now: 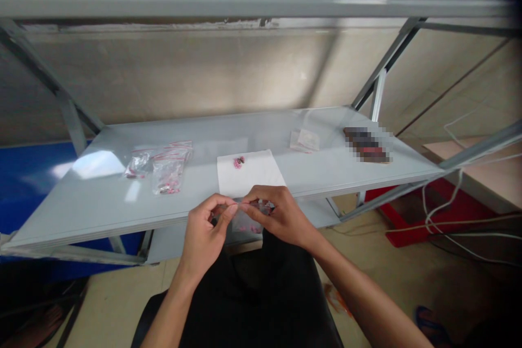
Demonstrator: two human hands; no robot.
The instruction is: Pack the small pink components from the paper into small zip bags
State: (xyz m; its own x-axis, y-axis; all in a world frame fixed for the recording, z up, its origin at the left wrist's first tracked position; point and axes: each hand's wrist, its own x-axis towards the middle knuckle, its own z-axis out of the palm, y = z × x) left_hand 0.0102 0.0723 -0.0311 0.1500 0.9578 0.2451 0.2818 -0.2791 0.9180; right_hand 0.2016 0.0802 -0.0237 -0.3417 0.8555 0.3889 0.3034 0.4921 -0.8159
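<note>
Between both hands hangs a small clear zip-lock bag (241, 223) with a few pink bits in its lower part. My left hand (210, 223) pinches the bag's top edge with thumb and forefinger. My right hand (279, 215) pinches the same edge close beside it, the two thumbs nearly touching. The bag is just in front of the table's near edge, above my lap. Beyond the hands lies a white sheet of paper (256, 174), and on it sits a little cluster of pink and dark pieces (238, 162), too small to name.
Filled clear zip-lock bags (169, 168) lie on the grey table (98, 196) at left, with another filled bag (139, 163) beside them. Flat bags (305, 140) lie right of the paper. A blurred-out dark object (366, 144) is farther right. A metal frame (383, 76) stands at the end.
</note>
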